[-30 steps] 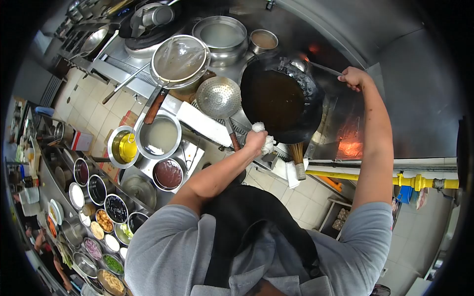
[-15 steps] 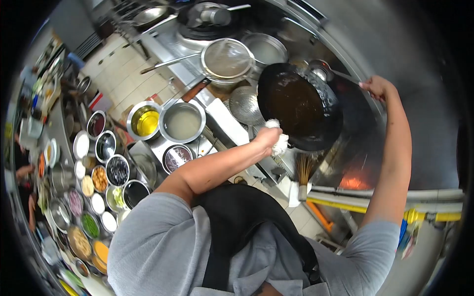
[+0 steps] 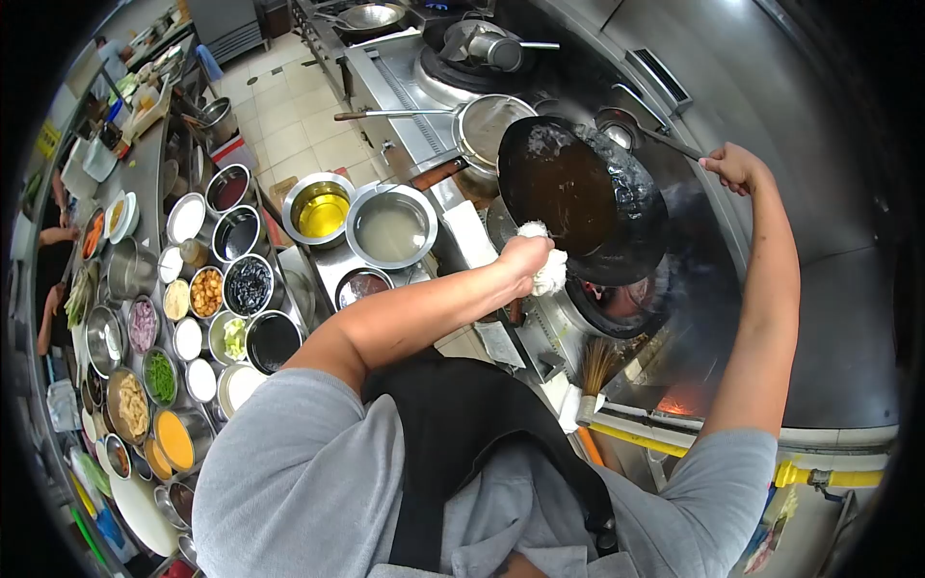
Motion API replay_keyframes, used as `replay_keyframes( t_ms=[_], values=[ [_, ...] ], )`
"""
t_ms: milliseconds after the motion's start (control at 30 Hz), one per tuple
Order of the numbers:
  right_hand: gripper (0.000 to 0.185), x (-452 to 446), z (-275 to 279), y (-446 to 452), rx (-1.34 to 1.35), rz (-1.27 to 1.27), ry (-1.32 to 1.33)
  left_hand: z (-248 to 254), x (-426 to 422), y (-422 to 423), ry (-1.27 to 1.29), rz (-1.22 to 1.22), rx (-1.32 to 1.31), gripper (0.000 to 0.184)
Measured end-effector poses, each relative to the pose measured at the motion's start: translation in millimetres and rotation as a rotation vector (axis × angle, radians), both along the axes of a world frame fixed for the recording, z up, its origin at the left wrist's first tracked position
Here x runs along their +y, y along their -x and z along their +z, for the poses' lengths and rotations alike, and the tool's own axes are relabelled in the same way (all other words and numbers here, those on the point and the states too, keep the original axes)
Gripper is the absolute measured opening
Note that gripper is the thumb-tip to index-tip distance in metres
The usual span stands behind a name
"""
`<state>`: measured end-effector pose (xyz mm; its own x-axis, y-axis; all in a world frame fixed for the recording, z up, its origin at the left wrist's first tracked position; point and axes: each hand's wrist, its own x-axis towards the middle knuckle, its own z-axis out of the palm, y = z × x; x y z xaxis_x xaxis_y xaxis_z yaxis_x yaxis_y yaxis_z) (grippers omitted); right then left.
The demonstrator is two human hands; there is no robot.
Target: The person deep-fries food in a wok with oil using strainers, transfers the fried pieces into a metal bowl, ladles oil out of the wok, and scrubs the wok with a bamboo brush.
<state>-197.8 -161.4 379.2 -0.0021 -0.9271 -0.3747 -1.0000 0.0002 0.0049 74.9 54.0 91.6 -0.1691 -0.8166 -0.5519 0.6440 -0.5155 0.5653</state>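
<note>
My left hand [image 3: 528,262] is closed round a white cloth [image 3: 550,274] at the near edge of a black wok [image 3: 646,217]. The wok is tilted and raised off its burner [image 3: 621,301], and dark liquid lies in it. My right hand [image 3: 737,170] grips the handle of a metal ladle [image 3: 619,128], whose bowl is beyond the wok's far rim. A round strainer [image 3: 489,130] rests left of the wok, partly hidden behind it.
A bamboo brush [image 3: 595,374] stands near the burner's front. Left are a pot of yellow oil [image 3: 320,212], a pot of cloudy liquid [image 3: 390,227] and several ingredient bowls. A yellow pipe [image 3: 838,476] runs at the right. Another person's arm [image 3: 53,310] shows at far left.
The wok has lifted and tilted, uncovering the glowing burner under it. My left hand has moved with it, and the ladle is still in my right hand. The view has turned toward the left.
</note>
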Motion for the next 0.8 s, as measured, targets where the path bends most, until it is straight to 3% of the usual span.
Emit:
replay_keyframes(
  t_ms=[400, 533, 800],
  values=[
    [0.035, -28, -7, -81, 0.133, 0.088, -0.009, -5, -3, -20, -0.053, 0.022, 0.162, 0.021],
    [0.035, -29, -4, -99, 0.16, 0.113, -0.017, 21, 7, -26, -0.083, 0.053, 0.197, 0.022],
    [0.035, -38, -2, -116, 0.214, 0.163, 0.001, 25, 3, -21, -0.095, 0.08, 0.276, 0.021]
  ],
)
